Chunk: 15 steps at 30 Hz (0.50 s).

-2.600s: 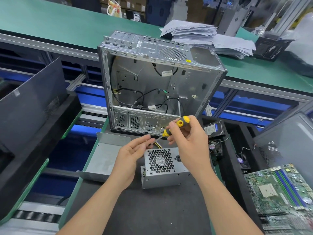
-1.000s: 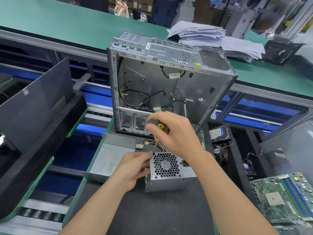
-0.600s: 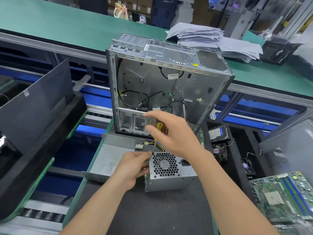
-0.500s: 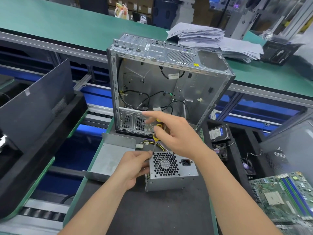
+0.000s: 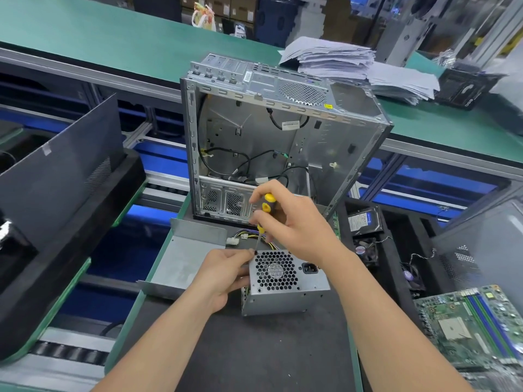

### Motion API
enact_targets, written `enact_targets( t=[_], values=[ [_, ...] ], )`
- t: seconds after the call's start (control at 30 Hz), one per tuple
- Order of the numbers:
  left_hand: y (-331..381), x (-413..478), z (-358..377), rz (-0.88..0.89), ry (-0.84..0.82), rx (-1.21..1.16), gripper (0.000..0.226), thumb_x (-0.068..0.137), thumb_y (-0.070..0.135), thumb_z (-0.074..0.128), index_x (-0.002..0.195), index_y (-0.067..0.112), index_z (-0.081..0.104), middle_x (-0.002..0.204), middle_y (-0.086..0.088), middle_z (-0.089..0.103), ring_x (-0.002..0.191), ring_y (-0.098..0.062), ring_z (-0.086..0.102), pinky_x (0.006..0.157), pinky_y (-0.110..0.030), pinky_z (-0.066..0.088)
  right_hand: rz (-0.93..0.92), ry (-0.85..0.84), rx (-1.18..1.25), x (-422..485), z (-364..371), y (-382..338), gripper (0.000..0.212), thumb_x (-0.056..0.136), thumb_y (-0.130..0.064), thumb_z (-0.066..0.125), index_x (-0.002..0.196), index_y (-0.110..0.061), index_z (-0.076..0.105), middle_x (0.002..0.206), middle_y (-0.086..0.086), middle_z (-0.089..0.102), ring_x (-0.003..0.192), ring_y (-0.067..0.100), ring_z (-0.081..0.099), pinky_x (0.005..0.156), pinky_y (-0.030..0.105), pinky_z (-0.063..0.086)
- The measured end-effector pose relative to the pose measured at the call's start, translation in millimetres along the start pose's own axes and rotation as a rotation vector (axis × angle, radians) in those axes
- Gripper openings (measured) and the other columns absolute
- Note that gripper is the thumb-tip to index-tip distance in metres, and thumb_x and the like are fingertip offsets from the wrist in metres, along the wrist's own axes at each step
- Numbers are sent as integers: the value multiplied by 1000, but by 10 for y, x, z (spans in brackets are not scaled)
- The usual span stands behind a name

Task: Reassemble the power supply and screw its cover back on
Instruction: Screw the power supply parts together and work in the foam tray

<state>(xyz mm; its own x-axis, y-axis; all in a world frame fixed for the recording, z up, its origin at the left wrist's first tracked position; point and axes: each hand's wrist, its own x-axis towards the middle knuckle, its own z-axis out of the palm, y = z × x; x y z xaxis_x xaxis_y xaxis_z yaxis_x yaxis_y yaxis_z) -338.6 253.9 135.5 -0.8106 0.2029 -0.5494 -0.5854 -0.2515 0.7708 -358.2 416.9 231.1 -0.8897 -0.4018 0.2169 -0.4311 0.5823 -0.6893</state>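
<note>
Two bare forearms reach in from the bottom edge over a dark worktop (image 5: 254, 357). The left hand (image 5: 223, 275) lies palm-down, with its fingers curled against the left side of a small silver power supply (image 5: 285, 281). Thumb and forefinger close together at the box's upper left corner. Whether they pinch a screw there cannot be told.

The power supply stands on the worktop with its honeycomb fan grille and black socket facing the camera. Above it, the right hand (image 5: 294, 227) arches down with the wrist raised. Its fingers grip the yellow-and-black handle of a screwdriver (image 5: 264, 210). The thin shaft slants down, and its tip meets that same upper left corner, touching the left fingertips.

A bundle of coloured wires (image 5: 249, 236) with a white plug trails out behind the box. A bent grey metal sheet (image 5: 184, 264) lies just left of it. Behind both stands an open, emptied computer case (image 5: 283, 142), with loose black cables inside. Far right lie a green motherboard (image 5: 475, 326) and a hard drive (image 5: 363, 220). Farthest back, a stack of papers (image 5: 353, 63) rests on a green bench.
</note>
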Motion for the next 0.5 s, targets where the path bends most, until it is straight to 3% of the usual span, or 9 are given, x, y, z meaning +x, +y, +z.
enact_targets(
  t=[0.1,0.2,0.3,0.4,0.47,0.5],
  values=[
    [-5,6,13,2,9,-3,20,101,14,65,108,-4,71,97,-15,80,88,-24,79,64,-28,62,-34,199,-189,31,31,44,20,97,-40,73,100,-27,58,67,-10,59,59,9,62,61,30,52],
    [3,20,7,0,24,0,18,100,13,66,106,-3,71,95,-15,80,85,-23,79,63,-29,62,-35,253,-288,55,63,8,35,95,-55,68,89,-24,54,63,-9,53,62,12,53,56,30,46],
    [6,32,3,-5,20,5,18,100,14,66,106,-3,71,95,-15,80,82,-21,79,62,-28,61,-51,112,-141,60,8,-11,8,101,-37,59,101,-29,61,81,-9,62,70,13,60,63,34,51],
    [-4,44,-7,-6,12,9,19,100,13,65,106,-4,72,95,-15,80,83,-21,79,63,-28,61,-61,0,-42,52,-76,-1,12,103,-26,62,114,-31,63,84,-3,70,69,17,64,65,34,52],
    [-10,50,-9,-8,10,15,19,100,13,65,106,-3,72,95,-15,80,84,-21,79,63,-28,61,-89,72,-129,59,-61,-12,9,101,-31,70,103,-24,65,73,-4,68,65,14,63,63,32,51],
    [-12,55,-10,-9,11,18,18,99,13,65,106,-3,72,95,-14,80,84,-21,79,63,-28,61,-88,133,-185,68,-38,-14,18,99,-35,73,95,-20,65,69,-5,67,63,11,65,62,32,53]
  ],
)
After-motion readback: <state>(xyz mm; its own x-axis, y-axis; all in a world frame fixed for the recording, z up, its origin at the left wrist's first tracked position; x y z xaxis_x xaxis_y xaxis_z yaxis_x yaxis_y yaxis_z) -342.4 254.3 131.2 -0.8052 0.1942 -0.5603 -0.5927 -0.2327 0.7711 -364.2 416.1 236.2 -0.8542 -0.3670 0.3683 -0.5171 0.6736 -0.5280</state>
